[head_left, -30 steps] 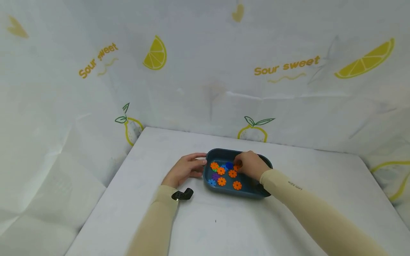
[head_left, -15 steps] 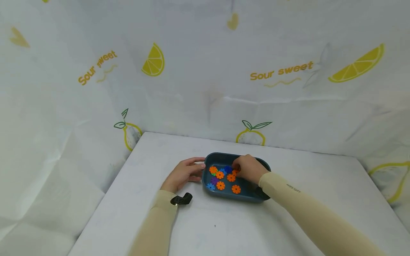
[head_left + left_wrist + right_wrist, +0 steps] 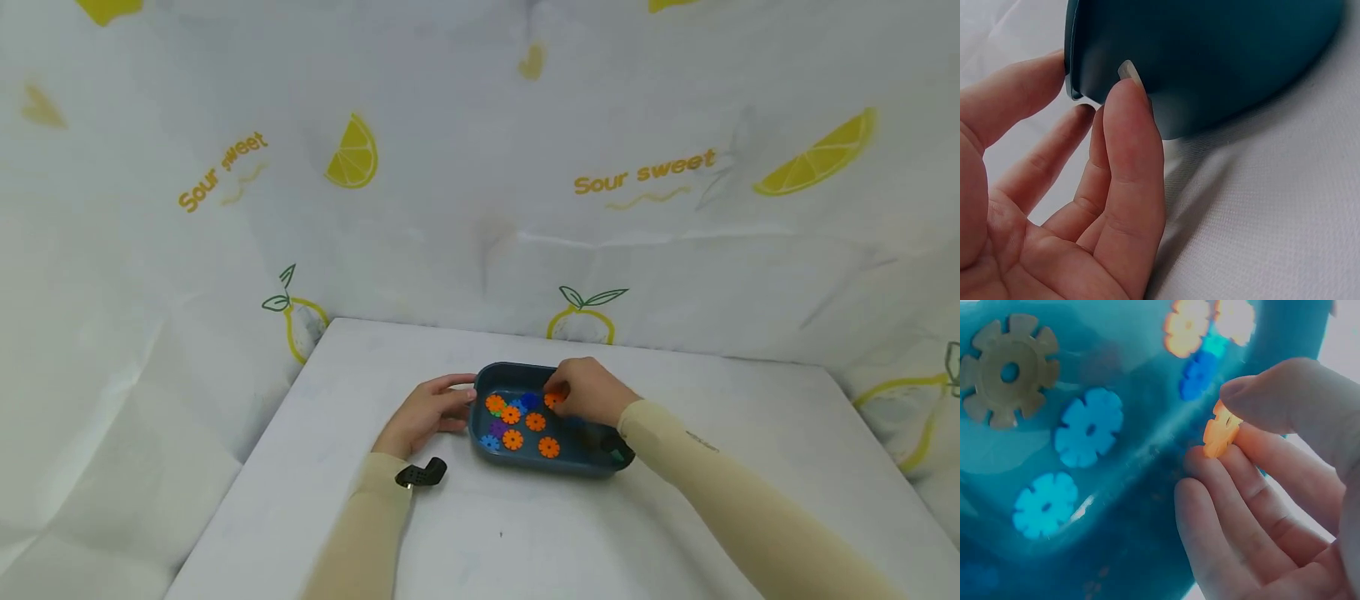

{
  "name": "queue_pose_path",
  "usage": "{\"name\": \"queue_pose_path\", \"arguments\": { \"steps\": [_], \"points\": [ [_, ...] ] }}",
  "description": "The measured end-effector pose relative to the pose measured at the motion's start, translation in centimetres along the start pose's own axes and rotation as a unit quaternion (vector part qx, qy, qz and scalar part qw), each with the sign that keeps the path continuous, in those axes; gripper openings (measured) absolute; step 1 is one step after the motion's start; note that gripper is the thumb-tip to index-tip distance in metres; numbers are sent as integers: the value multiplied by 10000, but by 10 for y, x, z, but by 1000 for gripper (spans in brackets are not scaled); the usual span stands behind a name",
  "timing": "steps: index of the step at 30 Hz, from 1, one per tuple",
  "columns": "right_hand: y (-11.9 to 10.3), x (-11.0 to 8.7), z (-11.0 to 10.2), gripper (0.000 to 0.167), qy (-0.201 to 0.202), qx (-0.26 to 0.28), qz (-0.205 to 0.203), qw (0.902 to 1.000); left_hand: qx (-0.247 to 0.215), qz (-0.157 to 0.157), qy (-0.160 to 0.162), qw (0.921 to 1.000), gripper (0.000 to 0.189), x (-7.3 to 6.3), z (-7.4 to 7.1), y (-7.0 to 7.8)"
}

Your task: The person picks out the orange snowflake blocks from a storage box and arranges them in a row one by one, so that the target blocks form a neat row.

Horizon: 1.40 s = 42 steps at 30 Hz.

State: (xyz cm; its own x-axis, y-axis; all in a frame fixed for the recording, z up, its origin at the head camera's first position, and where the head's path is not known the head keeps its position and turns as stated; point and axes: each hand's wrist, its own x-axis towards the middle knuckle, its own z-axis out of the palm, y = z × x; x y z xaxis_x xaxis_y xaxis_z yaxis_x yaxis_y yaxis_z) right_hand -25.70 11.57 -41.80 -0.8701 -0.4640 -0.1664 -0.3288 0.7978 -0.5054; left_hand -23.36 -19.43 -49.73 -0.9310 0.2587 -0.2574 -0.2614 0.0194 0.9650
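A dark teal tray (image 3: 525,465) holds several notched plastic discs in orange, blue, green and purple. My right hand (image 3: 592,390) reaches into it from the right. In the right wrist view, its thumb and fingers pinch an orange notched disc (image 3: 1220,430) on edge. Blue discs (image 3: 1089,427) lie flat in the tray beside that hand. At the tray's left end, my left hand (image 3: 426,414) has its fingertips against the rim and outer wall (image 3: 1197,69), with the fingers loosely bent and not wrapped round it.
The tray stands on a white-covered table (image 3: 450,533). Behind rises a white backdrop cloth (image 3: 450,200) with lemon prints. A black wrist strap (image 3: 422,473) sits on the left sleeve, beside the table surface.
The head view has tilted slightly up, so the tray appears lower. My right hand stays in the tray with an orange disc at its fingertips; the left hand keeps its place.
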Motion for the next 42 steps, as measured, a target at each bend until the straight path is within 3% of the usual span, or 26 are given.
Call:
{"name": "queue_pose_path", "arguments": {
  "steps": [6, 15, 20, 27, 33, 42],
  "points": [
    [15, -23, -15, 28, 405, 407, -43, 9983, 1, 51, 44, 10000, 51, 0, 6, -1],
    [45, -64, -30, 29, 1031, 942, 32, 9902, -451, -179, 300, 9984, 47, -2, 5, -10],
    [71, -90, -33, 29, 1429, 1087, 282, 9833, -573, -263, 296, 9976, 50, -3, 5, -14],
    [106, -122, -31, 34, 1852, 1072, 772, 9738, -670, -294, 234, 9970, 49, -2, 9, -8],
    [122, -132, -21, 36, 1772, 1200, 1064, 9710, -684, -305, 116, 9971, 51, 1, 8, -5],
    [135, -125, -10, 33, 1777, 1176, 1036, 9715, -721, -447, 105, 9963, 51, -1, 9, -4]
  ]
}}
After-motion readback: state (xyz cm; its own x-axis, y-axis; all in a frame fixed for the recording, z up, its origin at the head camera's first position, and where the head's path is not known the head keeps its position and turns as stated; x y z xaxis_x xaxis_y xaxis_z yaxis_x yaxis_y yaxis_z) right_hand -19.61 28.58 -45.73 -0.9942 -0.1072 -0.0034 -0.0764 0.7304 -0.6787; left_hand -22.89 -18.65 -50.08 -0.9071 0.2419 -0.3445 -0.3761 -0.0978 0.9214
